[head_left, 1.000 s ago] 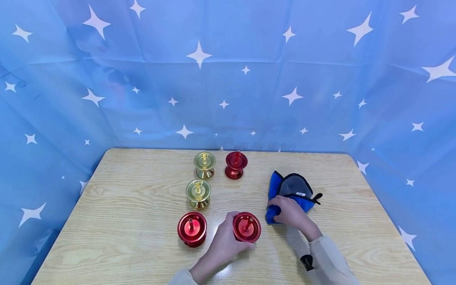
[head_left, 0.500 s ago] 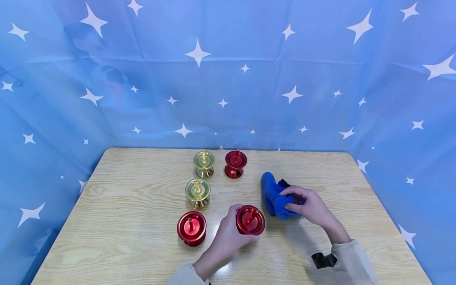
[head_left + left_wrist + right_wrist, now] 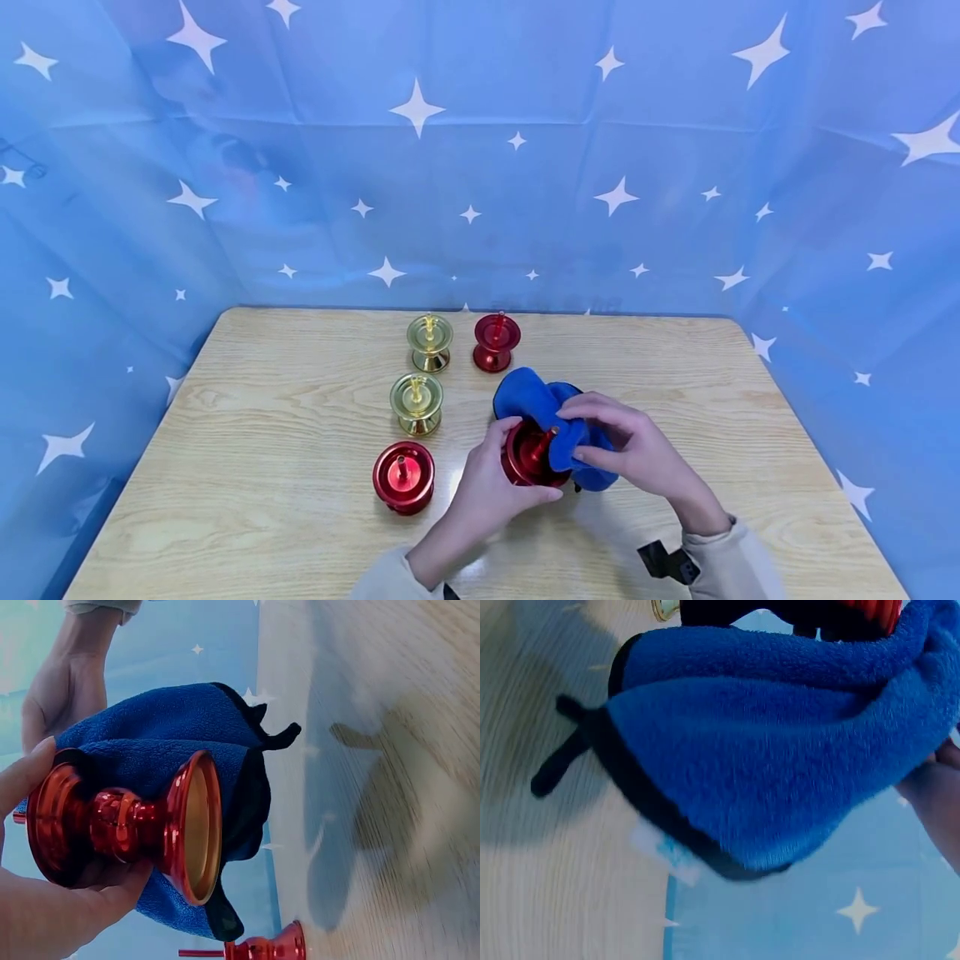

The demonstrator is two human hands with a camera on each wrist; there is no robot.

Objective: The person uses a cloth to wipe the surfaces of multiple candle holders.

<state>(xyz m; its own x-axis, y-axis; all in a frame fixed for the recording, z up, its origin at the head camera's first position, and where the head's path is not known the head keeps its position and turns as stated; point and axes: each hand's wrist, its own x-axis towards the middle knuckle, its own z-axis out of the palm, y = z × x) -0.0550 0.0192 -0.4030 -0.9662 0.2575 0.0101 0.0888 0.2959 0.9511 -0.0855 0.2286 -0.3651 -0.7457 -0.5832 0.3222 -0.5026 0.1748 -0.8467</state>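
Observation:
My left hand (image 3: 486,490) grips a red metal candle holder (image 3: 527,458) with a central spike, thumb and fingers on either side. In the left wrist view the candle holder (image 3: 124,825) is off the table, its hollow base turned toward the table. Between thumb and fingers, my right hand (image 3: 637,446) pinches a blue plush cloth (image 3: 527,397) with black edging. The cloth lies against the far and right sides of the candle holder and covers part of its dish. The cloth (image 3: 742,750) hangs in folds in the right wrist view, with a black loop at its corner.
Left of my left hand stands another red candle holder (image 3: 403,477). Two gold candle holders (image 3: 417,402) stand beyond it, and a further red candle holder (image 3: 497,340) is near the back edge. The wooden table (image 3: 247,433) meets a blue star-patterned curtain (image 3: 322,167).
My right hand has lifted the cloth and brought it left onto the candle holder. My left hand has raised the candle holder slightly, moving it a little right and away.

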